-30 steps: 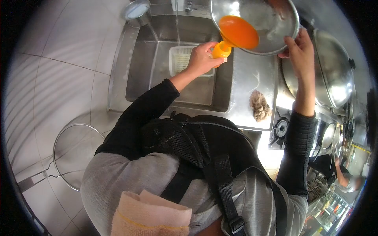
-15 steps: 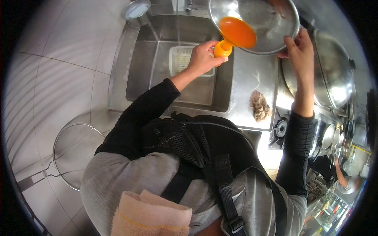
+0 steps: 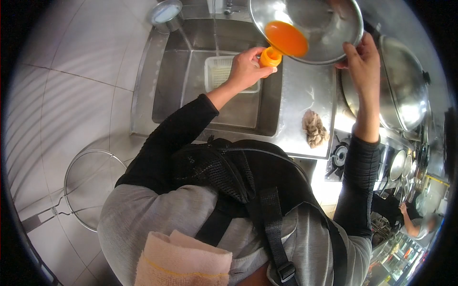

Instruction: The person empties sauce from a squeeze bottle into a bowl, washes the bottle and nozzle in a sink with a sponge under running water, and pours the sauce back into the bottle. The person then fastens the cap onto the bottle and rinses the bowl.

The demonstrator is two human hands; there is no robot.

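My left hand (image 3: pixel 247 69) is closed around a small yellow-orange container (image 3: pixel 270 57) held over the right part of the sink. Orange liquid (image 3: pixel 287 38) lies at the lower left side of a tilted metal bowl (image 3: pixel 329 28) and runs over its rim into the container's mouth. The bowl's right rim is gripped by my right hand (image 3: pixel 364 64), thumb on the inside. Below my left hand, a white perforated basket (image 3: pixel 217 76) sits in the sink under a thin stream of water.
Right of the sink (image 3: pixel 167 95), a crumpled cloth (image 3: pixel 315 129) lies on the steel counter. Beyond are a gas burner (image 3: pixel 340 155) and large metal pots (image 3: pixel 403 86). A metal container (image 3: pixel 167 16) stands upper left, a round strainer (image 3: pixel 95 188) lower left. Another person (image 3: pixel 417 224) is far right.
The metal bowl has tilted a little further and shifted slightly left, and the orange pool in it looks smaller. The other person's arm at the far right has moved.
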